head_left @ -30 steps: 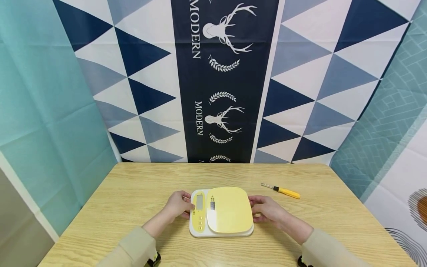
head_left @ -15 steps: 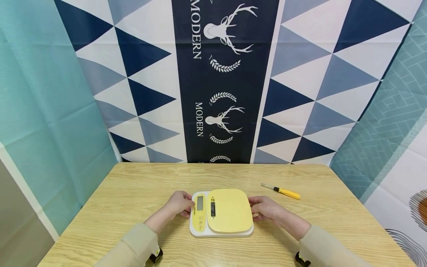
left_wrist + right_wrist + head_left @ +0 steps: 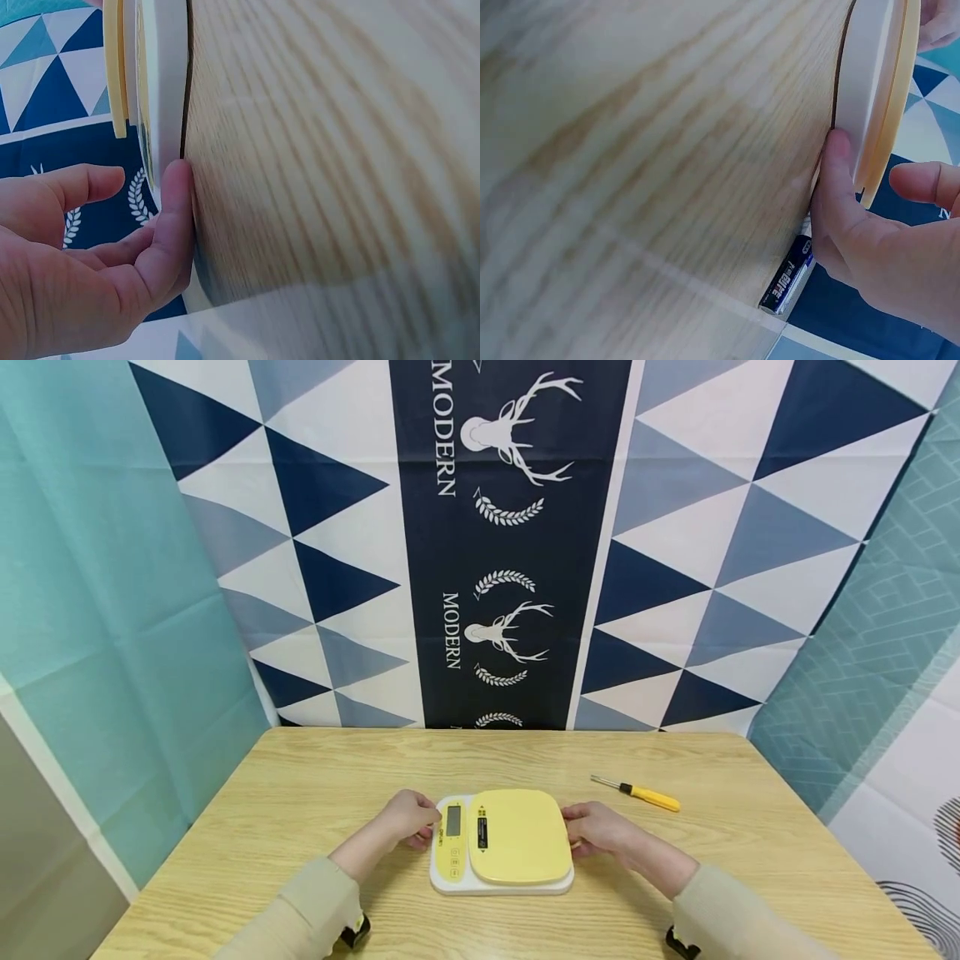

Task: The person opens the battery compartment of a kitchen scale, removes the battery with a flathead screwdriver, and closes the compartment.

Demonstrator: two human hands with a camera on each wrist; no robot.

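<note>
A kitchen scale (image 3: 450, 887) with a white base and a yellow weighing plate (image 3: 522, 843) lies flat on the wooden table, its small display at the left. At its left edge is my left hand (image 3: 407, 818); in the left wrist view a fingertip (image 3: 178, 176) touches the base low down near the tabletop, while the thumb (image 3: 105, 182) stands apart from the scale. Opposite it, my right hand (image 3: 603, 828) touches the right edge. The right wrist view shows a finger (image 3: 838, 146) against the base and the thumb (image 3: 915, 180) clear of the plate.
A screwdriver (image 3: 648, 796) with a yellow handle lies behind and right of the scale. The right wrist view also shows a blue and silver battery (image 3: 789, 277) beyond the right hand, not visible in the head view. Patterned cloth (image 3: 510, 552) hangs behind the table.
The scale's far side has come down, so its plate looks flatter and the glare on it is gone. Both hands stay at the sides, the left thumb drawing back to the edge.
</note>
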